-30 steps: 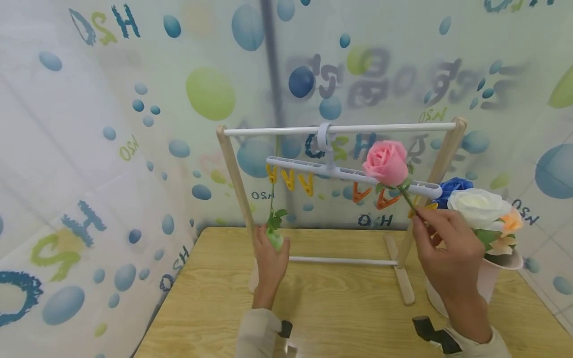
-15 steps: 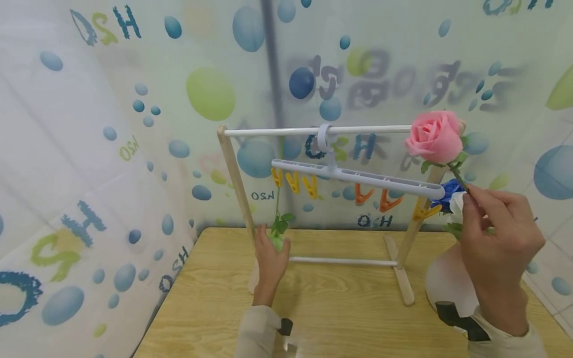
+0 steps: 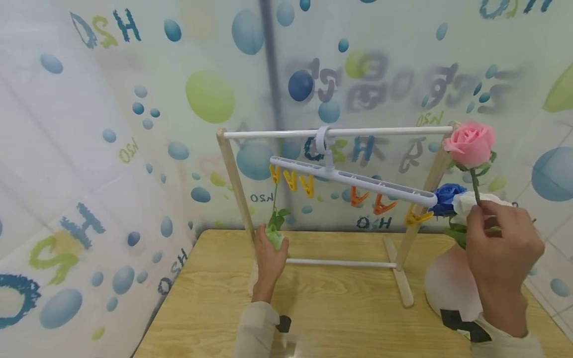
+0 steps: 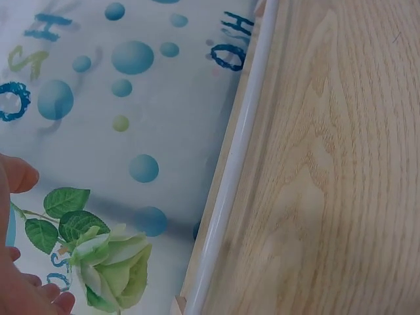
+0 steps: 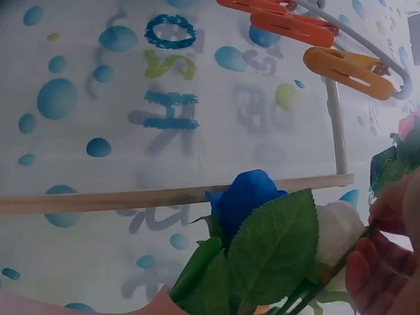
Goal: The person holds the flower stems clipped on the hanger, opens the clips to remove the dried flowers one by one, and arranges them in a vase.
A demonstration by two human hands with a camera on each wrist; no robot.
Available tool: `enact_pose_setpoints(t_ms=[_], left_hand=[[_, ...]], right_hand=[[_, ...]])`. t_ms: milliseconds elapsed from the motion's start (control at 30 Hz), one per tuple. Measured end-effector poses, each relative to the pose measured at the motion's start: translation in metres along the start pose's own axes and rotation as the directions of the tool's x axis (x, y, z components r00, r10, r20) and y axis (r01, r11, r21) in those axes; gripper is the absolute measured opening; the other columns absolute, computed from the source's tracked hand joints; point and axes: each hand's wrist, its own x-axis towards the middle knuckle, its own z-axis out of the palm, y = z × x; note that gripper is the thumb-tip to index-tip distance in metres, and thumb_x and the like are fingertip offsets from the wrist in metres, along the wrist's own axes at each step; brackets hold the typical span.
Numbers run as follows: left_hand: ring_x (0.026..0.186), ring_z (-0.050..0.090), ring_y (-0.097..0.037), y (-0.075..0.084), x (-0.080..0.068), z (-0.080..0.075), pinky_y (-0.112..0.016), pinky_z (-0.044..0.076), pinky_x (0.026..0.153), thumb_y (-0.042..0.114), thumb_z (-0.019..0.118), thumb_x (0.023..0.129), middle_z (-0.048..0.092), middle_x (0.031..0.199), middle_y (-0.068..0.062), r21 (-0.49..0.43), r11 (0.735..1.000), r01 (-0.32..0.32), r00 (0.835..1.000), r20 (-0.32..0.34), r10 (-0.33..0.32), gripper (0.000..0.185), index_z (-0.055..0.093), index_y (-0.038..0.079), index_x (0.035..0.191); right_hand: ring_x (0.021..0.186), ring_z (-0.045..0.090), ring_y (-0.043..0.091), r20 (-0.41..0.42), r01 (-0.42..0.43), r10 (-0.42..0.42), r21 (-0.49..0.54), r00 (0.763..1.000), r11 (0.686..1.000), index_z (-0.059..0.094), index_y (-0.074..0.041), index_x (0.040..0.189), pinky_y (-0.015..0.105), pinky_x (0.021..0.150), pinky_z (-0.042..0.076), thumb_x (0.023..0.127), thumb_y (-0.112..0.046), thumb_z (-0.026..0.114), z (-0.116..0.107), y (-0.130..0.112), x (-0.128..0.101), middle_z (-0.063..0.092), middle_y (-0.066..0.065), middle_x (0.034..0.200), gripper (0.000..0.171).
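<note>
My right hand (image 3: 506, 246) pinches the green stem of a pink rose (image 3: 471, 144), its bloom upright above my fingers, at the right end of the hanger. A light green rose (image 4: 111, 269) hangs head down, its stem running up to a yellow clip (image 3: 275, 174) at the left end of the grey clip hanger (image 3: 358, 180). My left hand (image 3: 270, 261) is right at that bloom, thumb and fingers apart on either side of it. In the left wrist view no finger curls round the bloom or stem.
The hanger tilts down to the right on the white rail (image 3: 277, 134) of a wooden stand. Orange clips (image 3: 382, 205) and another yellow clip (image 3: 418, 216) hang from its right half. Behind my right hand, a pale vase (image 3: 447, 281) holds a blue rose (image 3: 449, 198) and a white rose (image 5: 338, 230).
My right hand has carried the pink rose rightward from in front of the hanger to beside its right end. My left hand stays by the green rose. The hanger swings slightly.
</note>
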Motion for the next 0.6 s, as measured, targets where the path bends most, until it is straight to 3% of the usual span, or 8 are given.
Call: enact_pose_setpoints(t_ms=[100,200,267,333,400,433,500,600], left_hand=[[0.135,0.04,-0.046,-0.002,0.002,0.001,-0.057,0.033,0.112,0.022,0.07,0.087,0.038,0.149,-0.028,0.007,1.0,-0.006,1.0,-0.004,0.006,0.075,0.031,-0.001,0.146],[0.135,0.04,-0.046,-0.005,0.004,0.003,-0.058,0.034,0.11,0.023,0.07,0.087,0.039,0.148,-0.027,0.013,1.0,-0.001,1.0,0.003,0.001,0.074,0.031,-0.001,0.146],[0.134,0.041,-0.046,-0.007,0.005,0.003,-0.058,0.034,0.109,0.025,0.069,0.088,0.04,0.148,-0.026,0.017,1.0,0.014,1.0,0.018,-0.015,0.075,0.03,0.001,0.147],[0.134,0.04,-0.046,-0.009,0.006,0.004,-0.058,0.034,0.109,0.027,0.068,0.089,0.04,0.148,-0.027,0.019,0.999,0.043,0.998,0.044,-0.043,0.075,0.029,0.003,0.149],[0.133,0.041,-0.047,-0.01,0.006,0.004,-0.059,0.034,0.109,0.03,0.067,0.09,0.042,0.147,-0.028,0.016,0.997,0.075,0.995,0.067,-0.076,0.076,0.027,0.004,0.15],[0.131,0.043,-0.047,-0.01,0.006,0.005,-0.059,0.035,0.107,0.03,0.067,0.09,0.043,0.145,-0.027,0.015,0.996,0.089,0.993,0.079,-0.09,0.077,0.027,0.005,0.15],[0.128,0.046,-0.046,-0.01,0.006,0.005,-0.06,0.037,0.105,0.031,0.066,0.09,0.048,0.142,-0.026,0.004,0.993,0.115,0.989,0.095,-0.115,0.077,0.026,0.005,0.151],[0.123,0.05,-0.044,-0.01,0.006,0.007,-0.059,0.039,0.102,0.031,0.066,0.091,0.054,0.135,-0.021,-0.008,0.992,0.13,0.985,0.113,-0.128,0.077,0.026,0.005,0.151]], right_hand=[[0.069,0.054,0.013,0.009,-0.034,0.035,-0.05,0.999,0.998,0.069,0.013,0.096,-0.003,0.075,0.024,0.093,-0.008,0.056,-0.001,0.007,-0.006,0.063,0.03,0.082,0.025],[0.067,0.052,0.007,0.014,-0.09,0.092,-0.12,0.996,0.989,0.069,0.013,0.094,0.003,0.069,0.024,0.093,-0.012,0.055,-0.002,0.012,-0.012,0.064,0.028,0.082,0.028],[0.07,0.042,-0.012,0.018,-0.132,0.137,-0.174,0.99,0.976,0.07,0.011,0.094,0.012,0.063,0.026,0.093,-0.016,0.055,-0.003,0.014,-0.016,0.067,0.027,0.083,0.03],[0.068,0.047,-0.009,0.023,-0.151,0.159,-0.216,0.987,0.965,0.07,0.009,0.093,0.02,0.058,0.027,0.093,-0.019,0.055,-0.005,0.017,-0.019,0.068,0.025,0.082,0.032],[0.064,0.057,0.012,0.036,-0.146,0.16,-0.251,0.986,0.957,0.07,0.008,0.093,0.029,0.054,0.028,0.093,-0.02,0.054,-0.006,0.019,-0.021,0.069,0.025,0.081,0.033],[0.063,0.059,0.016,0.043,-0.151,0.167,-0.26,0.985,0.954,0.07,0.008,0.093,0.032,0.052,0.028,0.093,-0.02,0.053,-0.007,0.02,-0.023,0.069,0.025,0.08,0.033],[0.065,0.059,0.04,0.062,-0.149,0.173,-0.282,0.983,0.948,0.07,0.008,0.094,0.039,0.049,0.028,0.092,-0.021,0.052,-0.008,0.021,-0.025,0.068,0.026,0.079,0.034],[0.064,0.057,0.045,0.095,-0.182,0.223,-0.319,0.97,0.93,0.07,0.008,0.096,0.043,0.046,0.026,0.091,-0.021,0.052,-0.009,0.025,-0.029,0.067,0.027,0.077,0.034]])
